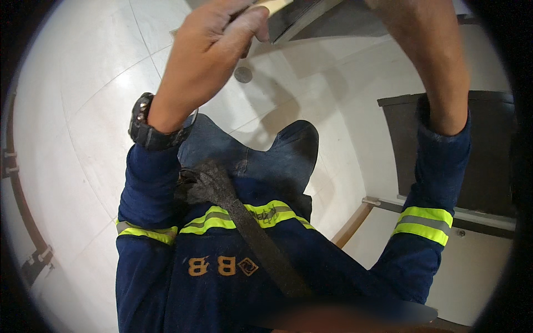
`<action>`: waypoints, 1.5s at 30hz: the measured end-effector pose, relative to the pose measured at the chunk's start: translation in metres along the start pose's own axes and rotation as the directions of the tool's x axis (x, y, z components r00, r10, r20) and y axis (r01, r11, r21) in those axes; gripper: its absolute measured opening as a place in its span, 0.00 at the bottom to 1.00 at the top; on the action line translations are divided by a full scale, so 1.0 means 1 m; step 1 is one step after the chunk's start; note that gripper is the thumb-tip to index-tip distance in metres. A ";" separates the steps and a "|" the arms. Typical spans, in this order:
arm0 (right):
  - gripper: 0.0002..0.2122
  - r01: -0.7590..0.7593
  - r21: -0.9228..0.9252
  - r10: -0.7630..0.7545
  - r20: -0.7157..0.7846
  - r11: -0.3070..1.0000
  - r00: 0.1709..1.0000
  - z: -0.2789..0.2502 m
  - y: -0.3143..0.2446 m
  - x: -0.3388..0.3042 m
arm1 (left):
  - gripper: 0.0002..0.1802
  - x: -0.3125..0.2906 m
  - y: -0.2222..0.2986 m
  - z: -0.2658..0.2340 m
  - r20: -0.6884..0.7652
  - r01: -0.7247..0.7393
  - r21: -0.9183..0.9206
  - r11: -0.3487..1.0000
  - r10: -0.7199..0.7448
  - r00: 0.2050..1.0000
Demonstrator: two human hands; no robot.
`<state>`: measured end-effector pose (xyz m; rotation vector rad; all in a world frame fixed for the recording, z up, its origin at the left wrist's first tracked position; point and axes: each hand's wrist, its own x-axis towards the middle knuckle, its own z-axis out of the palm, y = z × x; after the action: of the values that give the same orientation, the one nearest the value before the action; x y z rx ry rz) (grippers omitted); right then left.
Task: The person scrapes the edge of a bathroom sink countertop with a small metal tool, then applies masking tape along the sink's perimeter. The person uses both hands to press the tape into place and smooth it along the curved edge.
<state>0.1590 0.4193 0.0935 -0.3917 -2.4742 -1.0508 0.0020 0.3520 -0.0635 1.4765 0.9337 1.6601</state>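
My left hand (222, 36), with a black watch (145, 125) on the wrist, is raised at the top of the view. Its thumb and fingers are closed on a pale cream, flat piece (273, 6); the upper edge cuts it off, so I cannot tell its kind. Whitish dust marks the knuckles. My right forearm (436, 61) reaches up at the top right. Only the base of my right hand (397, 8) shows there, and its fingers lie outside the picture. A dark panel with a curved light edge (308, 19) stands just beyond, between the two hands.
Below me is a light tiled floor (100, 72) with a round grey drain cover (243, 75). On the right stand a black panel (452, 144) and a white surface with a metal rail (383, 204). A dark rail with brackets (25, 205) curves along the left. A dark strap (255, 236) crosses my jacket.
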 end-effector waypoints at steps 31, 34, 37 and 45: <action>0.17 0.030 0.148 0.002 -0.214 0.989 0.977 0.028 0.012 -0.023 | 0.17 0.030 0.063 0.019 0.070 -0.152 0.253 0.955 0.139 0.988; 0.17 0.001 0.170 0.032 -0.193 0.985 0.981 0.019 0.007 -0.019 | 0.18 0.036 0.059 0.014 0.080 0.001 0.109 0.994 -0.010 0.997; 0.17 0.052 0.218 -0.013 -0.178 0.975 0.984 0.017 0.012 -0.022 | 0.18 0.038 0.058 0.010 0.139 0.075 0.016 0.997 -0.076 0.987; 0.16 -0.058 0.334 0.134 -0.210 0.941 0.968 0.025 0.001 -0.020 | 0.19 0.035 0.043 0.011 0.112 0.051 -0.005 0.999 -0.050 0.992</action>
<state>0.1699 0.4366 0.0690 -0.2667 -2.3350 -0.5935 0.0076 0.3627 -0.0083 1.5122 0.8946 1.5267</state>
